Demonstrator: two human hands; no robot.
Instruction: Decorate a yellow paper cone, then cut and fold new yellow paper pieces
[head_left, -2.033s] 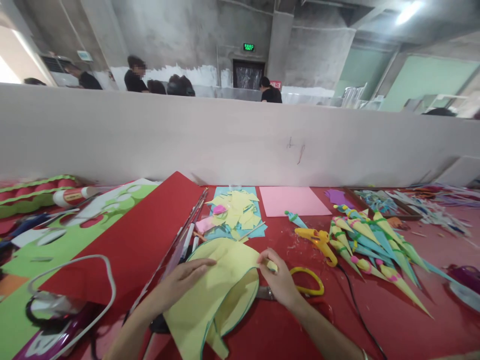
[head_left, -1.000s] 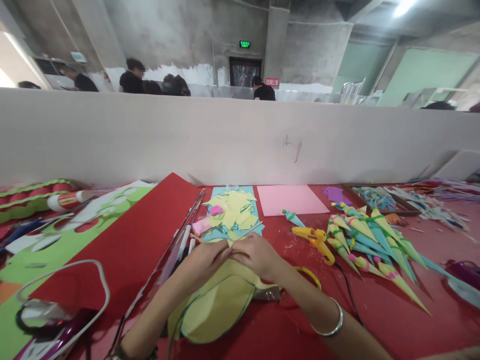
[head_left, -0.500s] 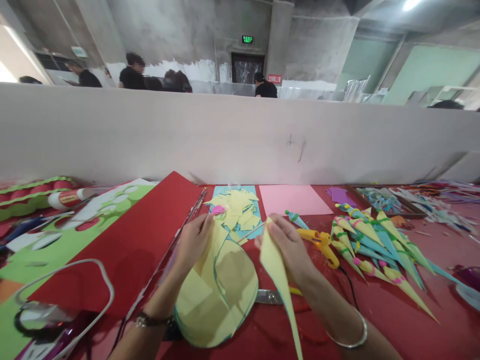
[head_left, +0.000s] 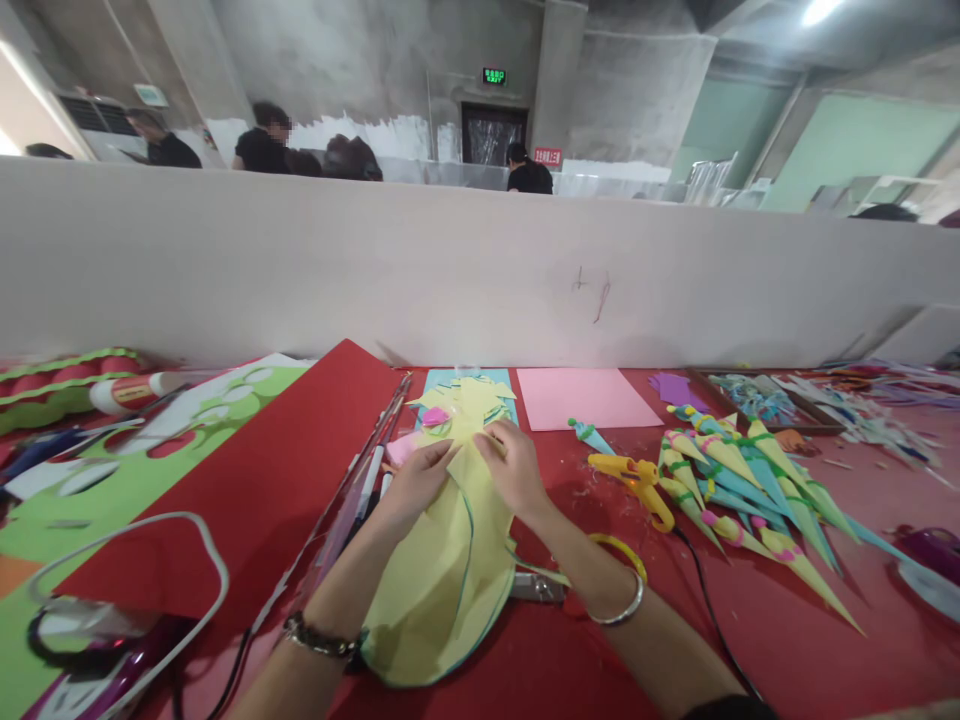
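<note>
Near the middle of the table, my left hand point(head_left: 421, 482) pinches the left edge of a pale yellow sheet point(head_left: 480, 520) with a blue-green rim. My right hand point(head_left: 514, 465) is closed on the top of the same yellow material, close beside my left hand. Under and below both hands lies a rounded yellow piece point(head_left: 420, 610). Just beyond the fingers are small yellow scraps point(head_left: 476, 395) on a light blue sheet, with a pink bit point(head_left: 435, 415) at their left. Scissors point(head_left: 536, 587) lie partly beneath my right forearm.
A yellow glue gun point(head_left: 637, 485) with a black cord lies right of my hands, before a pile of yellow and blue paper cones point(head_left: 750, 480). Left are a large red sheet point(head_left: 247, 480) and green cut-out sheets point(head_left: 202, 410). A pink sheet point(head_left: 589, 398) lies behind. A white partition point(head_left: 450, 270) crosses the back.
My right hand has moved left, bringing its yellow piece against the one at my left hand. The hands are now close together. White-barrelled pens and a pink item show left of my left hand.
</note>
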